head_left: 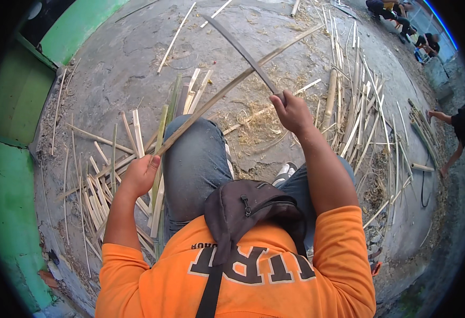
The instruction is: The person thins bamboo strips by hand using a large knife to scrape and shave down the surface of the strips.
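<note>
My left hand [141, 176] is closed round the lower end of a long bamboo strip [211, 102], which slants up and away to the right across my knee. In my right hand [293, 114] is the handle of a machete [241, 51], its long dark blade pointing up and to the left. The blade crosses the strip near its upper part; whether the two touch, I cannot tell. Beside my left hand lies a loose heap of split bamboo strips [95, 199], some pale and some green.
A larger pile of strips [357, 119] and a thick bamboo pole [330, 98] lie to the right. Shavings [259, 124] litter the concrete ground. A green wall [9, 180] stands at the left. Another person [463, 124] is at the right edge, beside more poles; others sit far right.
</note>
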### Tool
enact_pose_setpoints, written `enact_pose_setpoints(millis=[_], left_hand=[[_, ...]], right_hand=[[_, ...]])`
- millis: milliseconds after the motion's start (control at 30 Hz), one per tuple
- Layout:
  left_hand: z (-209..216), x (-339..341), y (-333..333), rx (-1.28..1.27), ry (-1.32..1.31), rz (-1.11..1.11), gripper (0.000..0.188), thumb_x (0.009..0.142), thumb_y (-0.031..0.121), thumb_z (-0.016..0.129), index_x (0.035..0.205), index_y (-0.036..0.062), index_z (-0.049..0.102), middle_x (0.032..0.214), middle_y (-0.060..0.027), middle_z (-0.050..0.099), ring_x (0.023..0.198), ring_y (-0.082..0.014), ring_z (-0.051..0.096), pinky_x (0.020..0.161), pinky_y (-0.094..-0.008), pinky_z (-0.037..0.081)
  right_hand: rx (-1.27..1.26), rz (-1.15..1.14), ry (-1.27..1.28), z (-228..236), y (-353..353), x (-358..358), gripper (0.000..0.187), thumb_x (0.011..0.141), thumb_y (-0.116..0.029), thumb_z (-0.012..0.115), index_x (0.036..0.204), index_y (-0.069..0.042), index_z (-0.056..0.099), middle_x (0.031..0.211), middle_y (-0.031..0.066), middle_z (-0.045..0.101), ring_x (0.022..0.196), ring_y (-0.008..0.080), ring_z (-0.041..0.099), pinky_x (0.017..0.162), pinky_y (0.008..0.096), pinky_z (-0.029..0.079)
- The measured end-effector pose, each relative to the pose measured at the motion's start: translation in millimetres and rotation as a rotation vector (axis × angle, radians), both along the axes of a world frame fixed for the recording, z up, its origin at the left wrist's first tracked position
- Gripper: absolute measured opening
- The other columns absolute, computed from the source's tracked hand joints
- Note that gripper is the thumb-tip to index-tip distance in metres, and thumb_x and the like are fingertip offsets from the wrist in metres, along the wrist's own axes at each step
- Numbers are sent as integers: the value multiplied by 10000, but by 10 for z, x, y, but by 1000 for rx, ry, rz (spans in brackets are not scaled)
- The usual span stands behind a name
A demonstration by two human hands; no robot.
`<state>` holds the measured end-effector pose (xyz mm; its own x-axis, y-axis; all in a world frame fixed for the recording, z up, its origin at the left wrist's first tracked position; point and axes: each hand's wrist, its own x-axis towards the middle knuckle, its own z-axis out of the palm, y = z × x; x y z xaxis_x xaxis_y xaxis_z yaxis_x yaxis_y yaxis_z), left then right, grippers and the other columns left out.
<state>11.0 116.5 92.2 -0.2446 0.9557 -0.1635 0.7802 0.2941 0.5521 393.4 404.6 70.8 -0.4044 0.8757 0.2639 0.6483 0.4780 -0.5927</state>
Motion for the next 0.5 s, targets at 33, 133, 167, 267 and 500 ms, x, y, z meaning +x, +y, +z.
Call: enact_pose_setpoints(millis=[33,133,167,267,500], left_hand=[[15,-11,32,-30,26,-24,740,1073,638,405,898,-55,596,758,-279,600,731,-457,593,706,-486,479],[-35,0,23,7,-34,-21,731,1073,633,415,912,-56,600,749,-274,599,714,-447,578,705,-476,480],[-79,-2,12,4,-36,-25,731,1073,633,415,912,-56,600,749,-274,599,714,-447,578,705,-476,480],[-166,-9,-13,-5,-53,-16,724,1075,627,424,919,-56,603,735,-252,595,692,-412,545,704,-462,478],[-152,-50,41,33,-127,-19,723,1075,629,429,881,-51,580,704,-220,554,663,-338,498,669,-441,460]], right_hand=[[8,-1,3,-3,-11,-8,477,1008,-547,630,975,-72,629,769,190,700,730,395,707,661,495,542],[-105,123,48,-76,-265,-172,488,1010,-554,612,948,-70,605,776,191,694,735,422,696,665,511,542],[-27,205,-37,-42,-401,-261,484,1006,-552,619,950,-72,603,780,190,695,736,423,696,668,508,547],[93,347,-213,166,-502,-336,483,999,-559,623,966,-77,611,785,189,696,748,423,697,677,509,555],[-105,-333,326,-280,521,386,576,1045,-619,520,948,-66,647,700,106,646,654,295,652,601,454,498]])
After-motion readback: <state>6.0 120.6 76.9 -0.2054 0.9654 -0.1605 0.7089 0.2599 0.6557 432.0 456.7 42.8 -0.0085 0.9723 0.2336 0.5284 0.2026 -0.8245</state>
